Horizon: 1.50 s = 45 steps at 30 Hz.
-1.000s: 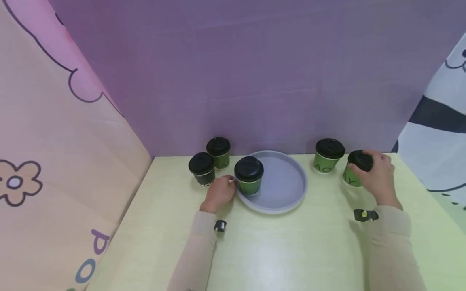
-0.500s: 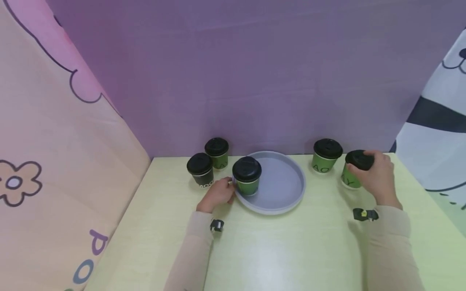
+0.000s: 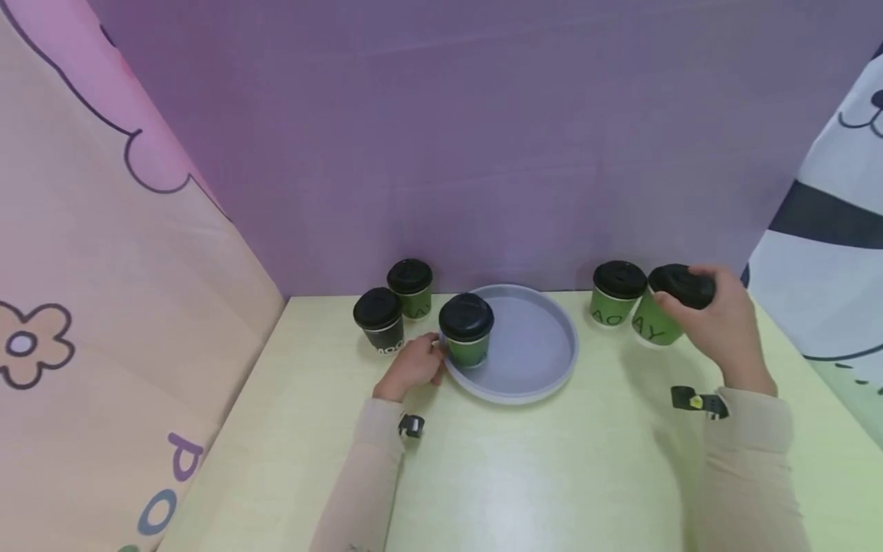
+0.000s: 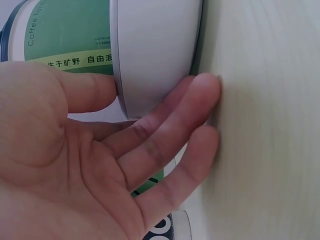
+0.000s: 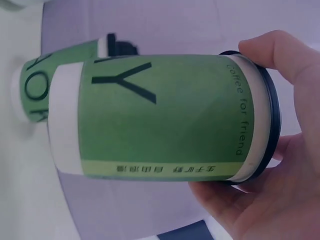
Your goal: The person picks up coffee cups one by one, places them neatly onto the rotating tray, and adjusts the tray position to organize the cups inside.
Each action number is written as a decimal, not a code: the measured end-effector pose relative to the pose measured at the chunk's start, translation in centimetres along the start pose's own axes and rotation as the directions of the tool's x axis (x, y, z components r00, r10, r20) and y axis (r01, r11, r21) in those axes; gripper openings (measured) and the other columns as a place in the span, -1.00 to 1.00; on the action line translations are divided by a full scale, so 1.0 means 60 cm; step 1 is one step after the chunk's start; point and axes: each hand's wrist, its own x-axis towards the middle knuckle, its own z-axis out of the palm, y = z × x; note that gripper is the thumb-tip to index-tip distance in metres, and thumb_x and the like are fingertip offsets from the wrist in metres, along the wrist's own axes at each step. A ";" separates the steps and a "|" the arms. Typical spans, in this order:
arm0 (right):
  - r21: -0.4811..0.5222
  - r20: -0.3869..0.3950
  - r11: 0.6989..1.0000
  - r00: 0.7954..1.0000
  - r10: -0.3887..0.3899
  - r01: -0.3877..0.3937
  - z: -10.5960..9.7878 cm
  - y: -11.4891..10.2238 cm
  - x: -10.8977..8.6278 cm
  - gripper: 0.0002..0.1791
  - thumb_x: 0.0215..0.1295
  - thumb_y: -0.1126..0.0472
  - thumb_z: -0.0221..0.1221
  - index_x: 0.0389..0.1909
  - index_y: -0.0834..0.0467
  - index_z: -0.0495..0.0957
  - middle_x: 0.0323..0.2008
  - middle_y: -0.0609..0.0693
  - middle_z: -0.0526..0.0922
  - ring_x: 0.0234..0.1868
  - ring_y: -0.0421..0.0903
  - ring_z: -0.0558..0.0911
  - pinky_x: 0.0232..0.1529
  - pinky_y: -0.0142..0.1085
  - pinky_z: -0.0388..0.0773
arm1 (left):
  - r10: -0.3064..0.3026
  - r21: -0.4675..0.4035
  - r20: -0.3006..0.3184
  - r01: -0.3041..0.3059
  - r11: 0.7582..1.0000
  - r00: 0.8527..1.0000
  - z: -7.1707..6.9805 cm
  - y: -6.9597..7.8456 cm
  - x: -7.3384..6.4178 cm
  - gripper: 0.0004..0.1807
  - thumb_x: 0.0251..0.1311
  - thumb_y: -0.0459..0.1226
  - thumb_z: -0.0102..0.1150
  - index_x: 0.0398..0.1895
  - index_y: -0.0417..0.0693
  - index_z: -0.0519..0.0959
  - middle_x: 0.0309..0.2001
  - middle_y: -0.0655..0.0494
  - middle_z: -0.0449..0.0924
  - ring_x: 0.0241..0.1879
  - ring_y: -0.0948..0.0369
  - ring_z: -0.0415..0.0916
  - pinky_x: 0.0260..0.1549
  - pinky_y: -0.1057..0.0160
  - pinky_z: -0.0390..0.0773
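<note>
My right hand (image 3: 720,322) grips a green paper coffee cup (image 3: 654,320) by its black lid, thumb on one side and fingers on the other. This cup is raised off the table and slightly tilted. In the right wrist view, the cup's green wall (image 5: 165,120) with dark lettering fills the middle. My left hand (image 3: 414,364) pinches the left rim of a round grey tray (image 3: 531,345). Close up in the left wrist view, the thumb lies over the tray's rim (image 4: 155,55) and fingers reach beneath. One lidded green cup (image 3: 467,337) stands on the tray's left part.
Left of the tray, a black lidded cup (image 3: 382,322) and a green lidded cup (image 3: 411,290) stand on the pale table (image 3: 510,475). Another green cup (image 3: 614,295) stands just left of the held one. A purple backdrop (image 3: 483,153) rises behind the table.
My right hand has lifted its coffee cup off the table, tilting it a little and bringing it nearer the neighbouring cup. The left hand keeps its hold on the tray.
</note>
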 end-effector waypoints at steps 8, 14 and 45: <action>0.072 -0.049 0.992 0.994 -0.101 0.105 0.006 -0.024 -0.006 -0.20 0.36 -0.09 0.28 0.48 0.20 0.27 0.48 0.36 0.26 0.43 0.43 0.26 0.33 0.39 0.19 | -0.008 -0.040 0.019 0.009 0.999 1.000 -0.003 0.001 0.001 -0.49 0.57 -0.20 -0.16 0.47 -0.24 0.32 -0.29 -0.03 0.73 -0.48 0.13 0.68 -0.09 0.13 0.60; 0.098 -0.069 0.978 0.982 -0.176 0.182 0.019 -0.030 -0.005 -0.28 0.31 0.00 0.36 0.40 0.20 0.37 0.42 0.35 0.34 0.44 0.38 0.29 0.40 0.33 0.16 | -0.016 -0.052 0.022 0.017 0.999 1.000 -0.002 0.001 0.001 -0.49 0.57 -0.22 -0.16 0.48 -0.24 0.31 -0.29 -0.03 0.73 -0.48 0.11 0.70 -0.16 0.18 0.60; 0.163 -0.094 0.898 0.913 -0.398 0.409 0.069 -0.073 -0.020 -0.34 0.12 0.25 0.48 0.27 0.22 0.50 0.26 0.30 0.52 0.28 0.27 0.44 0.34 -0.20 0.26 | -0.010 -0.063 0.118 0.017 0.998 0.993 -0.011 0.010 -0.010 -0.41 0.51 -0.27 -0.16 0.56 -0.21 0.17 -0.41 -0.09 0.71 -0.42 0.06 0.64 -0.39 0.25 0.56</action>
